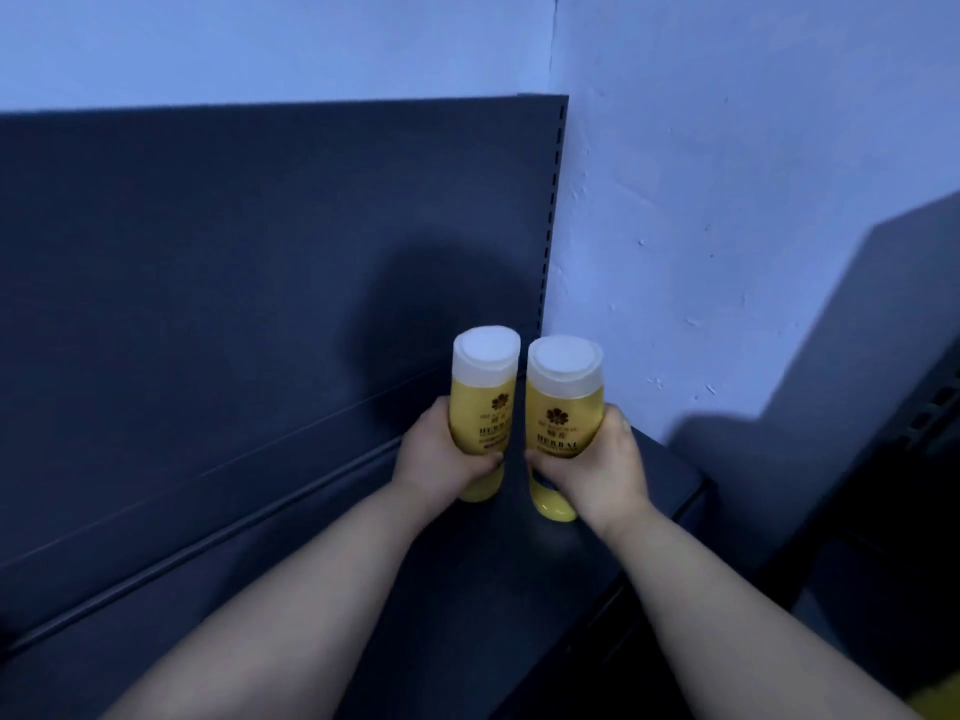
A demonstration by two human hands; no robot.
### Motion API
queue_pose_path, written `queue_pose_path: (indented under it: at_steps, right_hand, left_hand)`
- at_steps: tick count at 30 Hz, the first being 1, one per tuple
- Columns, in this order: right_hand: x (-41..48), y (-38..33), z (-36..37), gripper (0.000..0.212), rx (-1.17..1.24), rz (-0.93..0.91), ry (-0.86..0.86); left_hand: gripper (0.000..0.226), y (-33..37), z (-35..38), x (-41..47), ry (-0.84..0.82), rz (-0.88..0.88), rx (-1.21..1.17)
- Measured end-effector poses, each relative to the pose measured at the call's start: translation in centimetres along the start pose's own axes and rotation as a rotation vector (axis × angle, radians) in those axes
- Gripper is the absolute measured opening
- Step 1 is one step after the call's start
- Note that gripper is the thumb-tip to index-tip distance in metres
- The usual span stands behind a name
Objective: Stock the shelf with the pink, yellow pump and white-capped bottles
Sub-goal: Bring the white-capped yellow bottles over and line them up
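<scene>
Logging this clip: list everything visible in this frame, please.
Left bottle: 1, yellow with white cap, upright at the shelf's right end.
Right bottle: 1, same colours, beside it, nearer the wall.
Shelf: 1, dark, board below the bottles.
Back panel: 1, dark, behind the shelf.
Wall: pale, behind and right.
Yellow object: 1, bottom right corner, unidentifiable.
Left hand: grips Left bottle.
Right hand: grips Right bottle.

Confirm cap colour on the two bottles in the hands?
White caps on yellow bottles, clearest in the head view.
</scene>
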State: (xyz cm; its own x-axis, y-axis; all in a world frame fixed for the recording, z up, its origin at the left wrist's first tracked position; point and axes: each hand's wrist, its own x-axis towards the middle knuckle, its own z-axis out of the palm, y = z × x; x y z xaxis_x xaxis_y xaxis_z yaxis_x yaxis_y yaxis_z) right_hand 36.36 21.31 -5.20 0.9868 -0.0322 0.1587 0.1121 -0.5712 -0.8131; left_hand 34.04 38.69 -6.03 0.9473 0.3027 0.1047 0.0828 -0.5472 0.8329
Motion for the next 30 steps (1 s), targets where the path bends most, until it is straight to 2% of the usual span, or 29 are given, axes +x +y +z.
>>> queue_pose_path:
  at_steps: [8, 19, 30]
  right_hand:
    - [-9.1, -3.3, -3.2, 0.072, 0.135, -0.153, -0.054]
    - [-23.7, -5.6, -5.0, 0.066, 0.099, -0.373, -0.346]
    - [-30.7, -10.2, 2.5, 0.065, 0.187, -0.428, -0.496]
  left_hand:
    - [0.061, 1.0, -5.4, -13.3, 0.181, -0.003, 0.094]
    - [0.060, 0.1, -11.3, -31.6, 0.368, -0.108, 0.123]
    - [0.060, -4.3, -18.5, -40.9, 0.578, -0.258, 0.142]
